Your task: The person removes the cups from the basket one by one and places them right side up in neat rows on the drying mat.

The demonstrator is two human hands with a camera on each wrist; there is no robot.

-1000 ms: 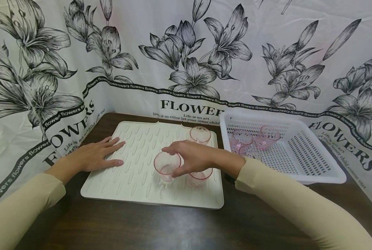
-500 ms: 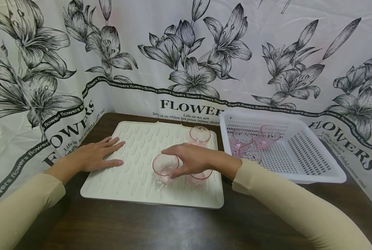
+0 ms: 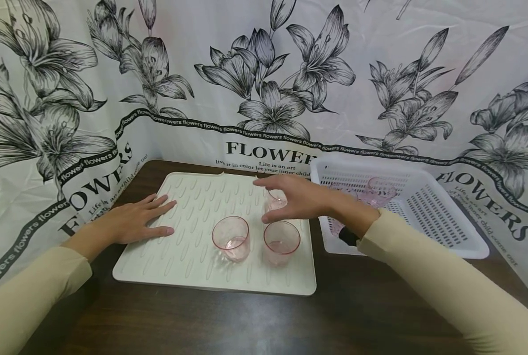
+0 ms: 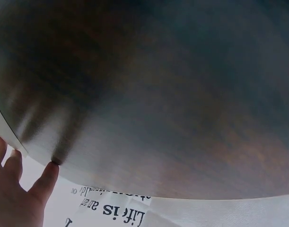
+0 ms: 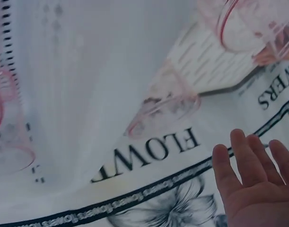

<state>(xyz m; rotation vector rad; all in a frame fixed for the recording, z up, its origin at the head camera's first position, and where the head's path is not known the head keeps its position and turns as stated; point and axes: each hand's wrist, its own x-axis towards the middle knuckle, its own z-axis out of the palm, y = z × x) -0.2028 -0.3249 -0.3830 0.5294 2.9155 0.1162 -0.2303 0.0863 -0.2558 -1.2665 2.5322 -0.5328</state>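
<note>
My left hand [image 3: 132, 222] lies flat on the left edge of a white ridged drying mat [image 3: 188, 212], fingers spread. Two clear pink-rimmed drinking glasses stand upright side by side toward the mat's front right: the left glass [image 3: 231, 239] and the right glass [image 3: 282, 244]. Above them, my right hand [image 3: 297, 197] hovers with thumb and fingers apart, holding nothing. It partly covers a third glass [image 3: 275, 197] at the mat's back right. In the right wrist view, the right hand's [image 5: 253, 184] fingers are extended.
A white perforated plastic basket [image 3: 477, 249] sits right of the mat, with a pink glass [image 3: 381, 191] and other glassware inside, partly hidden by my right arm. Dark wooden table [image 3: 193, 320] surrounds the mat. A flower-printed cloth [image 3: 273, 74] hangs behind.
My right hand has let go of the left front glass, which now stands on the mat slightly further left, and has moved up and right toward the basket. The left hand stays in place.
</note>
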